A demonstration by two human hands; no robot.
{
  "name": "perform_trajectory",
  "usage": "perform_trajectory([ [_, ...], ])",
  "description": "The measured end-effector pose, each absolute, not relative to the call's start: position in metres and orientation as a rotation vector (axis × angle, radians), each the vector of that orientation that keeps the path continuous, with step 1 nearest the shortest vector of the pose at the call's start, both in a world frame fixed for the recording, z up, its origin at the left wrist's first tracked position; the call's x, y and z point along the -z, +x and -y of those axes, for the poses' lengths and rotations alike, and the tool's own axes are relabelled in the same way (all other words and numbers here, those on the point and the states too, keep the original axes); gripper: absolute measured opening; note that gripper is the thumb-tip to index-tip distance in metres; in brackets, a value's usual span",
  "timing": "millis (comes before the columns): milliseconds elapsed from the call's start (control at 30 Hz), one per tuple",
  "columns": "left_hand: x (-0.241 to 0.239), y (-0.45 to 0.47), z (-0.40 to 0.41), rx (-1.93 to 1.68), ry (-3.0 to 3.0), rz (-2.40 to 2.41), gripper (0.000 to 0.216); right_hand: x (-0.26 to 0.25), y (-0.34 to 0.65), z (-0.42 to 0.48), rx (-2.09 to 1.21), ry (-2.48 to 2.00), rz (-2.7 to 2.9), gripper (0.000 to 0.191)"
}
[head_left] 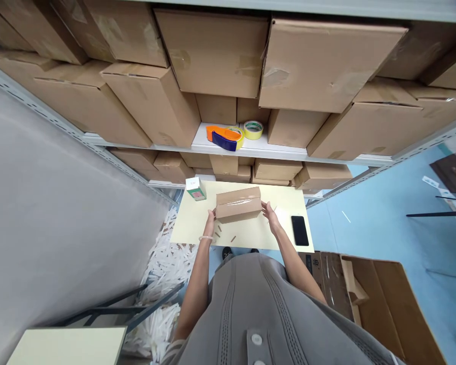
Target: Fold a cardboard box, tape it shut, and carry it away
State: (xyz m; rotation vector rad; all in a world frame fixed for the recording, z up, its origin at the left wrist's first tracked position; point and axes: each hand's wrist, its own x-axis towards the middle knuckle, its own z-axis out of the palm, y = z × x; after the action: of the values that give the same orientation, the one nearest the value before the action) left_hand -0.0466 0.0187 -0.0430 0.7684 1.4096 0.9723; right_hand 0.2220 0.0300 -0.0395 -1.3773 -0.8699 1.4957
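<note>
Between my two hands is a small brown cardboard box (238,209), with a shiny strip of clear tape along its top seam. My left hand (210,224) grips its left end, and a pale band circles that wrist. At the opposite end, my right hand (270,215) presses with its fingers against the side. The box is over the cream table (190,228); whether it rests on it I cannot tell. Several small brown scraps (233,239) lie on the table in front of it.
A green and white carton (196,188) stands at the table's back left; a black phone (300,230) lies at the right. On the shelf ahead are a tape dispenser (224,138) and a tape roll (253,130) among cardboard boxes. Paper strips (167,258) cover the floor at left.
</note>
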Motion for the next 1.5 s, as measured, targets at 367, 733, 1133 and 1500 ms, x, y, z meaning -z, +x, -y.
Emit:
perform_trajectory([
  [367, 0.009, -0.058, -0.021, -1.356, 0.702, -1.121, 0.068, -0.011, 0.227, -0.032, -1.319, -1.062, 0.760, 0.048],
  [733, -0.063, -0.053, 0.003, -1.758, 1.127, -0.970, 0.065, -0.068, 0.243, -0.014, -1.292, -0.866, 0.593, 0.042],
  [1133, -0.016, -0.050, 0.005, -1.286, 1.028, -1.272, 0.068, -0.019, 0.227, -0.005, -1.298, -1.236, 0.688, 0.039],
  [1500, -0.018, -0.058, 0.011, -1.335, 0.982, -1.296, 0.065, -0.027, 0.221, -0.016, -1.341, -1.198, 0.725, 0.036],
])
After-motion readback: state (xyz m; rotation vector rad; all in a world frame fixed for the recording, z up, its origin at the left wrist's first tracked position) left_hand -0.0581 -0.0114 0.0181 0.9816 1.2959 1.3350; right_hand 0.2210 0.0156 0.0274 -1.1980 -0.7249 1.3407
